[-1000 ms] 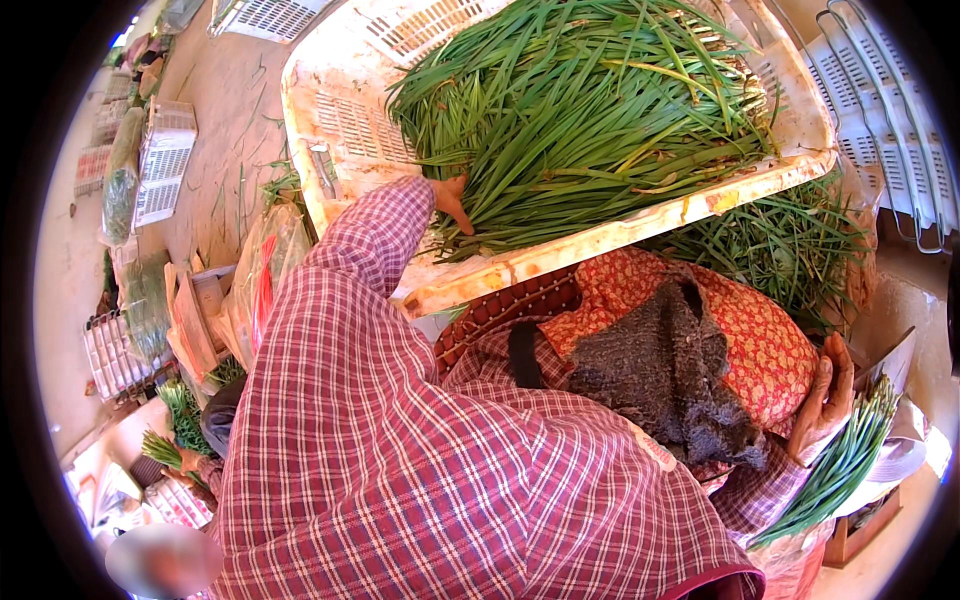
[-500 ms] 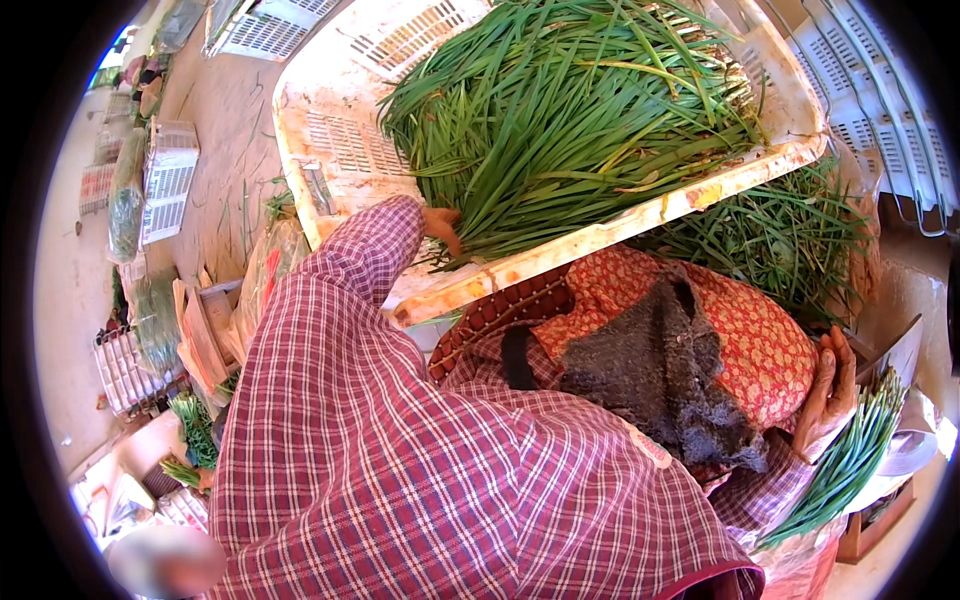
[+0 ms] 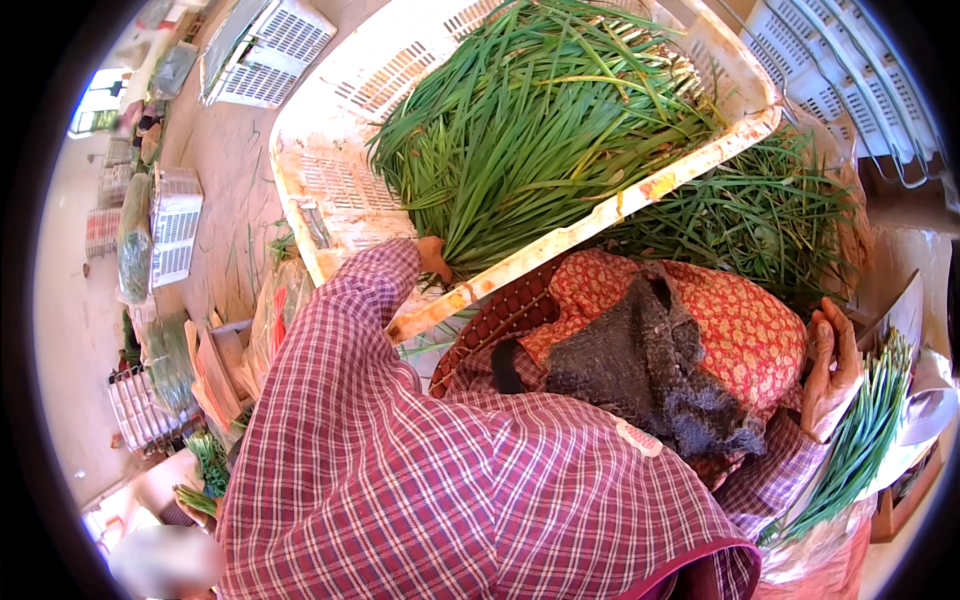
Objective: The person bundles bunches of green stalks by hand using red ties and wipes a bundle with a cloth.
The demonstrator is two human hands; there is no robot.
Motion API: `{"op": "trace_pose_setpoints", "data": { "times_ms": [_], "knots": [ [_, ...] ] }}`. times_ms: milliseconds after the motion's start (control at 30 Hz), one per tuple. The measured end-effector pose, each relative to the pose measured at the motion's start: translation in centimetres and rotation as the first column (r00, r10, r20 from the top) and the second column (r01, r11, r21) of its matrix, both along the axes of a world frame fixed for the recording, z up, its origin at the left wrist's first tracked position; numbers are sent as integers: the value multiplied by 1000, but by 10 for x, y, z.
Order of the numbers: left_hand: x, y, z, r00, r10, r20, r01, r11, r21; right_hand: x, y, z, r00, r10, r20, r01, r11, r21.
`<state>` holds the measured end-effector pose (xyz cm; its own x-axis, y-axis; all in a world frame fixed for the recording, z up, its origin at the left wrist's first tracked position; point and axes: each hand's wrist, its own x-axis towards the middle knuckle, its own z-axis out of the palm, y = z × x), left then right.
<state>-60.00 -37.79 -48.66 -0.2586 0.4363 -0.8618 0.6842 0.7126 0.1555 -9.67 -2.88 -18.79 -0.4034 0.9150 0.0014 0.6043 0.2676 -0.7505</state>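
Note:
A large heap of long green garlic chives (image 3: 540,150) lies in a dirty white plastic crate (image 3: 600,220) tilted before me. My left hand (image 3: 432,260) reaches over the crate's near left corner and is closed on the leaf ends, which converge at it; its fingertips are hidden among the leaves. My right hand (image 3: 832,370) rests beside my knee, which a red-orange floral cloth (image 3: 750,340) covers; its fingers are partly stretched and apart, with nothing seen in them. A worn dark grey cloth (image 3: 650,360) lies over my lap.
Loose green stalks (image 3: 740,215) are piled under the crate's right side. A bundle of chives (image 3: 850,440) lies by my right forearm. White crates (image 3: 840,80) stand at the far right, and more crates (image 3: 270,55) sit on the floor (image 3: 225,150) at the left.
The leaves by my left hand are drawn together more tightly. My right hand has shifted slightly upward beside the knee. The whole view has turned a little.

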Motion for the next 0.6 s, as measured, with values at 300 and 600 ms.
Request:
{"op": "trace_pose_setpoints", "data": {
  "times_ms": [300,600],
  "knots": [
    [0,36,67,985,142,-100,-150,986,-79,-34,4,23,991,132,-23,-127,981,145],
    [-9,-22,-10,884,401,242,-401,915,-50,-21,-4,17,978,205,-35,-199,972,125]
  ]
}}
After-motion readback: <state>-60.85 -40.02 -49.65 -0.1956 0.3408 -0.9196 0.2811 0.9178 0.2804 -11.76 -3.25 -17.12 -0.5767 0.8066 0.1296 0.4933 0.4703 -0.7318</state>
